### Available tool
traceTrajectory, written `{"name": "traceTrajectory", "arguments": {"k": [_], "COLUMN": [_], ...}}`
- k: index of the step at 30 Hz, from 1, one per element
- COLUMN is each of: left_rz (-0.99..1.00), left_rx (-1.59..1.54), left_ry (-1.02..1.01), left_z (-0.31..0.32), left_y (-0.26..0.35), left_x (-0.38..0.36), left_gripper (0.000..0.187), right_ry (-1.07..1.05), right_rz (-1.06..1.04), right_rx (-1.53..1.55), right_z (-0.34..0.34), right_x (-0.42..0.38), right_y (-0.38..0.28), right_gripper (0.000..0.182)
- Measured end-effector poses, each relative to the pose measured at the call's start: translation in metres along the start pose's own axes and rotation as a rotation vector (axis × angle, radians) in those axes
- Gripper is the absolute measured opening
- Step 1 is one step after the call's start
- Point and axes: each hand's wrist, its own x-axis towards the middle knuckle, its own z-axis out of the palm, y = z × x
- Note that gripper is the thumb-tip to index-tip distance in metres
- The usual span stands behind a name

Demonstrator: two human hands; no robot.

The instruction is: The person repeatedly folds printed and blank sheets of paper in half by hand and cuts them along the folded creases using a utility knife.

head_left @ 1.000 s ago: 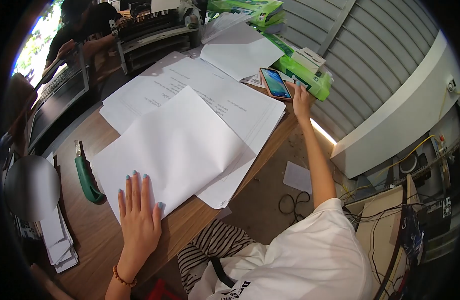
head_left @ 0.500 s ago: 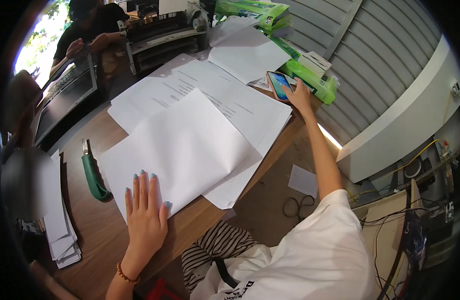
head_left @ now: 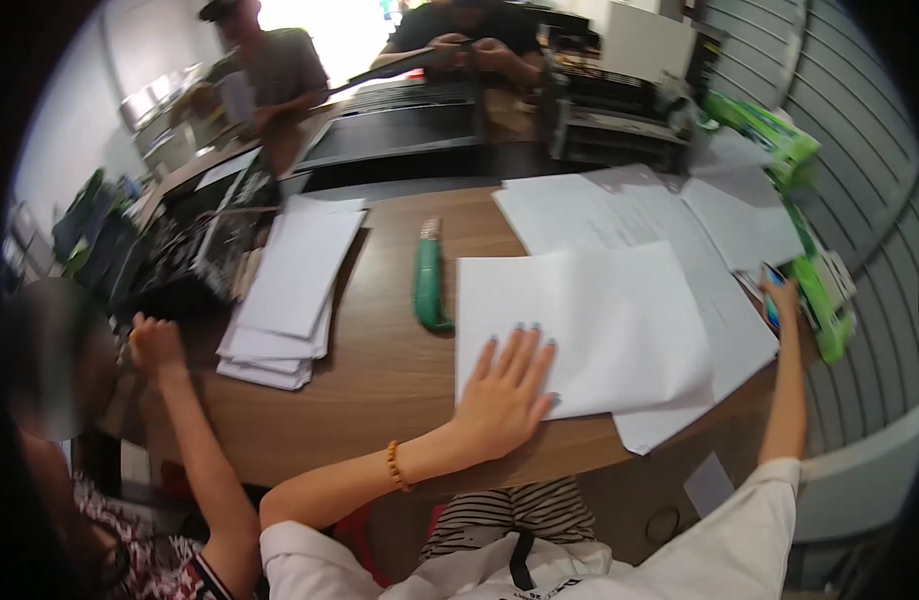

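Note:
My left hand (head_left: 505, 395) lies flat, fingers spread, on a folded sheet of white paper (head_left: 600, 315) on the wooden table. A beaded bracelet (head_left: 395, 466) circles that wrist. At the table's right edge my right hand (head_left: 786, 300) is closed on a smartphone (head_left: 773, 308), partly covered and small in view. Printed sheets (head_left: 590, 210) lie under and beyond the folded paper. Just left of it rests a green-handled utility knife (head_left: 429, 280), its tip pointing away from me.
A stack of white paper strips (head_left: 295, 280) lies left of the knife. Green packets (head_left: 815, 270) line the right edge by the shutter wall. An opened printer (head_left: 620, 125) and a laptop (head_left: 395, 130) stand at the back. A person's arm (head_left: 195, 410) is at left; two people sit opposite.
My view has swung left, bringing the paper strips and the neighbouring person further into sight. My left hand stays flat on the folded paper; my right hand remains at the smartphone.

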Motion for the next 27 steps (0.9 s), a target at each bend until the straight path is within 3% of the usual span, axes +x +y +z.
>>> {"name": "traceTrajectory", "arguments": {"k": [6,13,17,19,22,24,27], "left_rz": [0.013,0.033,0.029,0.027,0.02,0.015,0.005], "left_rx": [0.014,-0.008,-0.019,-0.022,-0.019,-0.03,-0.032], "left_ry": [0.034,0.066,0.084,0.08,0.049,0.042,0.013], "left_z": [0.004,0.009,0.012,0.01,0.005,0.004,0.001], "left_y": [-0.001,-0.002,-0.002,-0.001,0.001,0.002,0.0], "left_x": [-0.002,-0.002,-0.002,-0.002,-0.002,-0.002,0.0], "left_gripper": [0.056,0.057,0.057,0.058,0.058,0.058,0.059], "right_ry": [0.037,0.086,0.172,0.17,-0.057,-0.068,-0.24], "right_rz": [-0.018,-0.102,-0.331,-0.555,-0.841,-1.125,-1.428], "right_rx": [0.018,-0.05,-0.033,0.153,0.57,0.378,0.283], "right_z": [0.022,0.037,0.028,-0.006,-0.105,-0.144,-0.141], "right_x": [0.029,0.042,0.032,-0.017,-0.185,-0.277,-0.356], "right_y": [0.022,0.032,0.016,-0.015,-0.086,-0.109,-0.108], "right_gripper": [0.114,0.106,0.093,0.073,0.054,0.047,0.044]}}
